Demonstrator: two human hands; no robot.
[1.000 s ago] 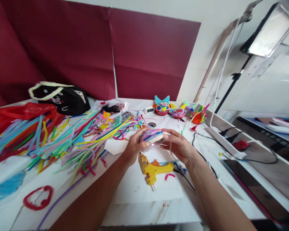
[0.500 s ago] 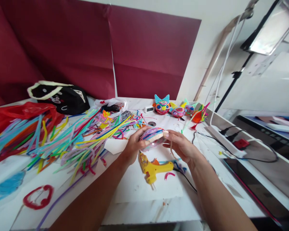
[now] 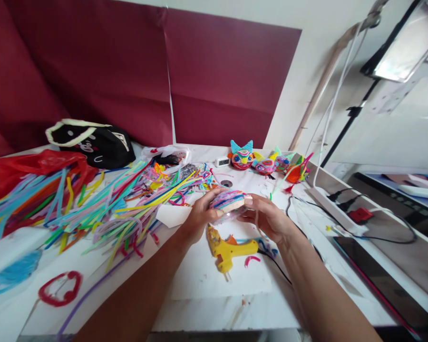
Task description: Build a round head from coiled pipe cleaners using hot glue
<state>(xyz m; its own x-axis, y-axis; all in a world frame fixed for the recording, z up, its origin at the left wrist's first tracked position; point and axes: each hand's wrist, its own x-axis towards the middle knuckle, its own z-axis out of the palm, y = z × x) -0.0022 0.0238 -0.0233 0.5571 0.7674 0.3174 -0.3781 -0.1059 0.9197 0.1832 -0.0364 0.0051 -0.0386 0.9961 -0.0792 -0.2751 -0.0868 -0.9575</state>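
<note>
Between my two hands is a rounded craft ball [image 3: 227, 200] wrapped in pink, blue and white pipe cleaners, with a pale strip along its near side. My left hand [image 3: 199, 213] grips its left side, fingers over the top and thumb in front. The fingertips of my right hand [image 3: 269, 214] pinch its right edge, where a pale pipe cleaner end hangs below them. Just beneath, a yellow hot glue gun [image 3: 230, 249] lies on a white sheet [image 3: 189, 280]. Beside its handle are a pink pipe cleaner scrap [image 3: 252, 260] and some blue curled pieces [image 3: 270, 248].
Heaps of loose pipe cleaners [image 3: 128, 204] cover the left side. Finished pipe cleaner figures [image 3: 241, 156] stand at the back beside a small white digital clock [image 3: 222, 162]. To the right lie a power strip [image 3: 337, 209], its cables and a dark phone-like slab [image 3: 378, 280].
The view has shifted slightly, so everything sits a little further right. Both hands still hold the ball, and the right fingers have moved slightly at its edge.
</note>
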